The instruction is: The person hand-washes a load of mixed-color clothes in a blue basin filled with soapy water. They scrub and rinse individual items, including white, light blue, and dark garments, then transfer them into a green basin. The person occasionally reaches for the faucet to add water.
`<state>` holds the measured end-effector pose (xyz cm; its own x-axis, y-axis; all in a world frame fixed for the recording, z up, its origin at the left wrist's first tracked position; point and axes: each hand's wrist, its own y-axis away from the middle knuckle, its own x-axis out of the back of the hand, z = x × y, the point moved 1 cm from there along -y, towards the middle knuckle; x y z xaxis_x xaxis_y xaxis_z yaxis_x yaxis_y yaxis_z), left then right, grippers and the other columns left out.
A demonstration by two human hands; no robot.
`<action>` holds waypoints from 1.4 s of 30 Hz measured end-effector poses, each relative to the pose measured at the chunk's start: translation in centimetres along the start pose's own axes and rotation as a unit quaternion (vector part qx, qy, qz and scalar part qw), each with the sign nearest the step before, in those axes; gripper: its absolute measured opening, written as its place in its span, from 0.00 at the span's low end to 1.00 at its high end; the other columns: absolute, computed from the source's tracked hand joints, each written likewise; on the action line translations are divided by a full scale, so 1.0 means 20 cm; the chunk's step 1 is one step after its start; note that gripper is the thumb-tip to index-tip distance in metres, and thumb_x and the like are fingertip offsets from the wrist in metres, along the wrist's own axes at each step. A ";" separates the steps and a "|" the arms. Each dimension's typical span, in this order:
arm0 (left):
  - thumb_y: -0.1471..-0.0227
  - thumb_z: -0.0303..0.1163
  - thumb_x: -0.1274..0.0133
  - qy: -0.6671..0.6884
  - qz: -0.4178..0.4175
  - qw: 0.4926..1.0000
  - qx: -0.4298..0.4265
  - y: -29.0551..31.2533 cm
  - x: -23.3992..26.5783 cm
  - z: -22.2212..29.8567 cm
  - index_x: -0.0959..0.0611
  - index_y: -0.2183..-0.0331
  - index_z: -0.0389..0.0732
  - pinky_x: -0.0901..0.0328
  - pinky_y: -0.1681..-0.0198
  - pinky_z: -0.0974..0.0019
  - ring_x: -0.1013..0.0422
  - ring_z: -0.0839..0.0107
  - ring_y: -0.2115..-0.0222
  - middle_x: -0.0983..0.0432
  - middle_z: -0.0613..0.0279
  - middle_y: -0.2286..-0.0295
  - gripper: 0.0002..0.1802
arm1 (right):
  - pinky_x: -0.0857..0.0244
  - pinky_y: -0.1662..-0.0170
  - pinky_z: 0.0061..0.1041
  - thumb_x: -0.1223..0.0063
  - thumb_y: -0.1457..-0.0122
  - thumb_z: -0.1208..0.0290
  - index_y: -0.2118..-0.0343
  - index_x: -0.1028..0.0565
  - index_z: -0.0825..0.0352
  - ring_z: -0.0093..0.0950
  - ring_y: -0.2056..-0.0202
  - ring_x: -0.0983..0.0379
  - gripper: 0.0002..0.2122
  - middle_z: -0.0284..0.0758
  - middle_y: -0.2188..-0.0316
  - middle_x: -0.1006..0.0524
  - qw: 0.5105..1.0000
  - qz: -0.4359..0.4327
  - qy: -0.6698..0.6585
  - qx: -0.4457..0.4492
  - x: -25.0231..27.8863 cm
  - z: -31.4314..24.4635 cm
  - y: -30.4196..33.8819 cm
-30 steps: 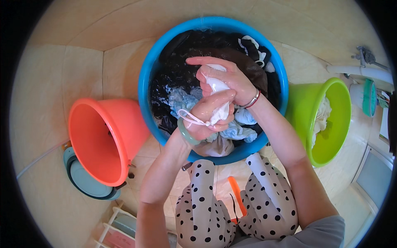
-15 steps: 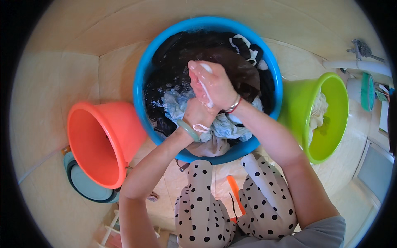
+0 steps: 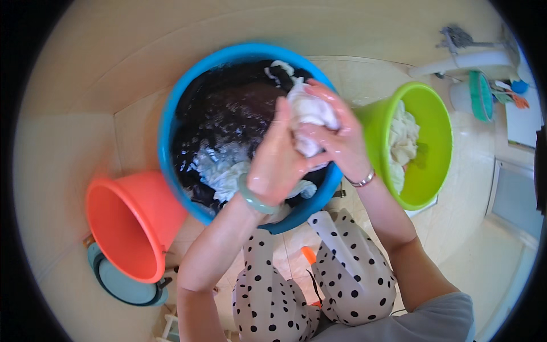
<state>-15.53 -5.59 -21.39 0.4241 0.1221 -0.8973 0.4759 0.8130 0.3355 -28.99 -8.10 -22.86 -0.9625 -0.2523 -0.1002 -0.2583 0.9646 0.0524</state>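
Note:
A bunched, wet white cloth is held up between my hands over the right part of a big blue tub. My right hand wraps round it from the right, fingers along its far side and thumb across its front. From the left, my left hand presses against the same cloth, thumb pointing up and the other fingers partly behind it. In the tub below, dark garments soak in water. Pale blue and white cloths lie at the near left side of the water.
An orange-red bucket leans left of the tub, over a grey-blue basin. To the right, a tilted lime-green bucket holds cream cloth. My knees in dotted trousers are close to the near rim. A white pipe runs along the back right.
My hands have moved right, and their tight clasp has loosened, so more of the white cloth shows between them. The whole view has shifted, with the tub now further left.

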 end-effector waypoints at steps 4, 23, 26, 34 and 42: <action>0.38 0.59 0.68 -0.046 -0.066 0.995 0.065 -0.19 -0.29 -0.20 0.47 0.37 0.47 0.41 0.42 0.46 0.45 0.61 0.40 0.46 0.61 0.40 0.37 | 0.36 0.45 0.30 0.52 0.38 0.74 0.53 0.30 0.70 0.31 0.46 0.33 0.12 0.41 0.46 0.32 0.971 0.226 -0.045 0.063 0.40 -0.12 0.14; 0.63 0.46 0.33 -0.907 0.209 0.364 -0.030 0.34 0.36 -0.05 0.46 0.37 0.52 0.53 0.40 0.35 0.57 0.45 0.37 0.56 0.48 0.37 0.56 | 0.33 0.48 0.28 0.45 0.44 0.76 0.53 0.25 0.65 0.33 0.45 0.33 0.14 0.39 0.47 0.29 0.893 0.133 0.412 0.120 0.43 -0.11 0.21; 0.56 0.41 0.36 -0.852 0.287 0.427 0.094 0.59 0.68 0.06 0.29 0.47 0.45 0.35 0.49 0.54 0.30 0.54 0.50 0.30 0.46 0.50 0.35 | 0.30 0.54 0.22 0.46 0.46 0.82 0.55 0.24 0.67 0.27 0.48 0.30 0.14 0.37 0.50 0.27 0.981 -0.080 0.171 -0.051 0.02 -0.02 0.13; 0.47 0.28 0.42 -0.564 0.307 0.723 -0.255 0.73 0.10 0.40 0.21 0.59 0.35 0.33 0.67 0.73 0.28 0.77 0.70 0.23 0.64 0.69 0.13 | 0.53 0.35 0.32 0.29 0.58 0.68 0.34 0.52 0.64 0.32 0.35 0.49 0.50 0.43 0.35 0.47 0.899 -0.393 0.183 -0.058 -0.36 0.35 -0.02; 0.40 0.27 0.53 -0.363 0.293 0.821 -0.329 0.68 0.18 0.62 0.28 0.49 0.40 0.31 0.61 0.68 0.28 0.74 0.61 0.26 0.63 0.60 0.17 | 0.44 0.39 0.28 0.32 0.58 0.79 0.38 0.43 0.66 0.26 0.44 0.37 0.42 0.35 0.45 0.33 0.967 -0.168 -0.184 -0.047 -0.43 0.16 -0.25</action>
<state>1.97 -1.24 -16.47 0.8931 0.4241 -0.1499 -0.3914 0.8969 0.2059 -19.18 -10.46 -25.40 -0.7321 -0.4898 -0.4734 -0.5745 0.8174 0.0427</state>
